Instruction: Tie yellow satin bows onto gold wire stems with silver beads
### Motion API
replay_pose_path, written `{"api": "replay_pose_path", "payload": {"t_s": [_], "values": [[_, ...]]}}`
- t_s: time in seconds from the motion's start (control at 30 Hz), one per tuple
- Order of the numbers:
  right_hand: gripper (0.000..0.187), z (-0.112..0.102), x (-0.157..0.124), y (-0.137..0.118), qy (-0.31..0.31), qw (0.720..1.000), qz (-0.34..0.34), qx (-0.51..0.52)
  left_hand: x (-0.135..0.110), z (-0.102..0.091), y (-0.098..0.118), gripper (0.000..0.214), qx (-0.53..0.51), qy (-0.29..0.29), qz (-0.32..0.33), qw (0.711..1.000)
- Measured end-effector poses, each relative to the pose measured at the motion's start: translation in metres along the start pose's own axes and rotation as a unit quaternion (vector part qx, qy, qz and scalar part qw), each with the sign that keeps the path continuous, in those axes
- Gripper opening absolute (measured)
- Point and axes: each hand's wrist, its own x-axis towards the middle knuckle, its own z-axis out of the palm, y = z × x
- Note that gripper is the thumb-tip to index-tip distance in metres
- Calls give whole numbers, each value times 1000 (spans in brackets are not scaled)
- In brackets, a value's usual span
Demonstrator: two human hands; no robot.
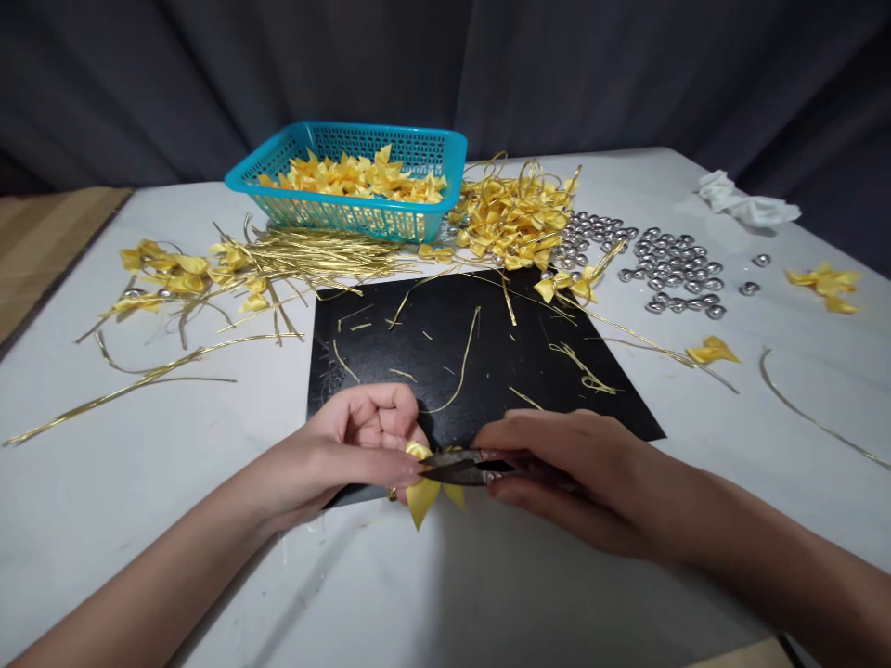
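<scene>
With twelve o'clock straight ahead of the hands, the yellow ribbon bow (421, 501) sits at four o'clock of the left hand (348, 445), pinched under its thumb while the other fingers curl in. At nine o'clock of the right hand (577, 473), which is closed around a pair of scissors (459, 471), the slightly parted blades cross in front of the bow; whether they touch it I cannot tell.

The bow is glossy and satiny, with pointed tails hanging down; the blades are dark, worn metal. Thin, springy wire offcuts (585, 366) lie over the flat black board (418, 357). Towards eleven, stiff gold wires (327, 255) lie in a bundle against a blue perforated plastic basket (299, 206), which holds a heap of pointed yellow pieces (355, 176). A tangled pile of wired bows (515, 218) stands near half past twelve; smooth, shiny silver beads (668, 260) spread around half past one, nearer than a crumpled white cloth (748, 206).

The board's near right corner juts out at three o'clock, just beyond the right wrist. Open white tabletop (390, 594) runs towards six o'clock between the forearms, and loose long wires (125, 399) reach out at half past nine.
</scene>
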Motion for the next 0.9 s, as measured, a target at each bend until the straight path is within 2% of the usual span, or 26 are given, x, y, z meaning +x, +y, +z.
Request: {"api": "replay_pose_path", "payload": {"t_s": [0.47, 0.57, 0.67, 0.73, 0.8, 0.9], "values": [[10, 1, 0, 1, 25, 999, -19, -6, 0, 0, 0, 21, -1, 8, 6, 1000], [7, 0, -1, 0, 44, 999, -24, -10, -1, -1, 0, 22, 6, 10, 5, 1000], [9, 0, -3, 3, 90, 995, -44, 7, -1, -2, 0, 23, 14, 11, 3, 1000], [13, 2, -3, 7, 146, 989, -27, -30, -1, -1, 0, 24, 21, 15, 4, 1000], [13, 4, -1, 15, 198, 973, 27, -115, 0, 0, 0, 24, 30, 21, 10, 999], [14, 8, 5, 27, 208, 945, 89, -237, 1, 2, -1, 22, 45, 24, 21, 998]]}}
